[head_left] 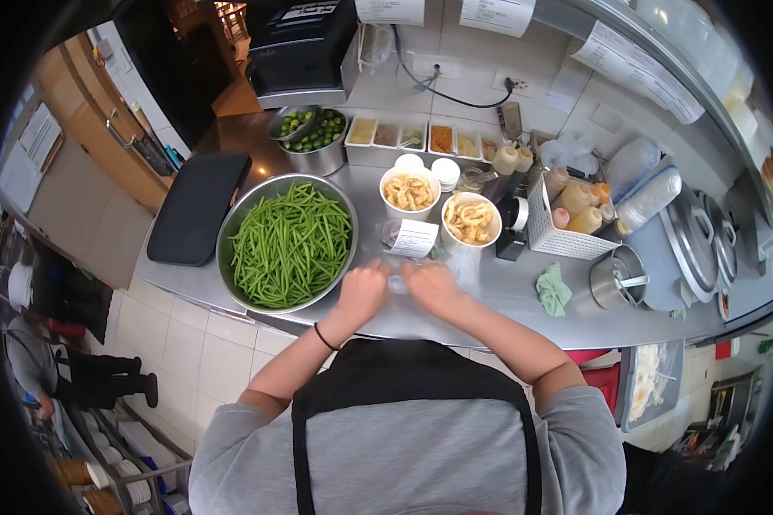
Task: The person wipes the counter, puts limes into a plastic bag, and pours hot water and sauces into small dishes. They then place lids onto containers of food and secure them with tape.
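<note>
The left hand (pixel 365 289) and right hand (pixel 431 285), fingers curled in, appear to pinch clear plastic (pixel 465 271) on the surface (pixel 515 273). A sharp tug could topple the white cup (pixel 465 247) just beyond.

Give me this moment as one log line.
left hand: closed on clear plastic; right hand: closed on it; paper slip: just beyond; green beans: in bowl

Beans (pixel 290 245) were vivid green, bowl (pixel 228 257) silver; tubs (pixel 406 212) looked white, food (pixel 471 221) pale golden; label (pixel 414 239) white, dark-printed; apron (pixel 421 365) black, shirt (pixel 416 455) grey.
</note>
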The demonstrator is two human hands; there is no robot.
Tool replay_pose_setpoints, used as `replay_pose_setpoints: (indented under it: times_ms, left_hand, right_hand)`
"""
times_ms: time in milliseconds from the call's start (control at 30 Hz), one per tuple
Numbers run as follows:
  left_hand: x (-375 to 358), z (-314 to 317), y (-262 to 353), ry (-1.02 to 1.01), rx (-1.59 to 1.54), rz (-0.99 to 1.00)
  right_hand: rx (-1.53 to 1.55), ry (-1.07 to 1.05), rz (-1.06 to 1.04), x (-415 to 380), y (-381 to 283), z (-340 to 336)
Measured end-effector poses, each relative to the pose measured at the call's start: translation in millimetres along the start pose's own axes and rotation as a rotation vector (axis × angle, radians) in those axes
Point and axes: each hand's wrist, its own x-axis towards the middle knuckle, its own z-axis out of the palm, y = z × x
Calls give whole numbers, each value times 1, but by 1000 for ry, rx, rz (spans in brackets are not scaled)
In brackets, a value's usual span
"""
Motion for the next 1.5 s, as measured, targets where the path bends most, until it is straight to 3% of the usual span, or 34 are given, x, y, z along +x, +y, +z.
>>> replay_pose_setpoints:
  times_ms: [67,100,167,300,333,400,467,500,600,633,700,733,800,833,900,933,1000,1067,1100,1167,1233,1333,1400,1433,1500]
  left_hand:
    - [9,-15,-12,74,-7,44]
    - [15,-26,-17,145,-13,96]
    - [24,-44,-25,176,-18,160]
    - [40,-69,-38,322,-30,217]
    - [42,-67,-45,265,-23,144]
    - [51,-70,-44,252,-68,210]
    - [54,-72,-35,197,-78,348]
    - [54,-70,-27,194,-79,350]
    - [57,-70,0,-175,-382,198]
    - [60,-66,7,-177,-383,200]
    - [65,-58,22,-479,-1241,-160]
    - [69,-55,36,-482,-1241,-158]
    - [78,-54,63,-325,-1740,-294]
    - [83,-50,63,-334,-1738,-276]
    - [94,-30,56,130,-873,-119]
    - [93,-22,44,102,-640,-123]
    - [82,-1,20,141,-475,-75]
    - [69,10,6,156,-540,-74]
    - [64,11,5,169,-613,-84]
    - [54,11,14,199,-702,-64]
    - [51,4,22,232,-793,-53]
    - [54,-16,29,77,-776,-130]
    - [57,-25,26,66,-561,-26]
    - [58,-31,26,70,-561,-31]
    - [59,-44,26,139,-382,260]
  right_hand:
    - [405,-352,236,-7,14,-2]
    - [401,-356,224,-8,16,-11]
    - [794,-438,162,-16,13,-35]
    - [881,-489,167,-25,21,-68]
    - [839,-452,203,-26,22,-81]
    - [798,-411,242,-24,21,-99]
    - [416,43,-13,-19,24,-111]
    - [323,134,-67,-14,32,-113]
    - [2,358,-75,-3,71,-117]
    - [14,451,5,-1,84,-110]
    - [-14,497,177,-2,109,-78]
    - [128,496,229,-3,112,-53]
    - [519,448,333,-9,101,13]
    - [765,402,380,-17,77,41]
    - [562,81,439,-9,21,41]
    - [526,91,426,-12,7,27]
    - [488,115,412,-8,4,-4]
    - [255,503,118,-9,20,-26]
    - [253,511,124,-8,28,-27]
    - [866,459,507,-6,48,-25]
    - [779,431,454,-6,62,-21]
    - [820,435,416,1,46,-50]
    - [283,640,60,5,31,-67]
    - [286,638,54,7,24,-78]
    - [-69,374,6,9,13,-93]
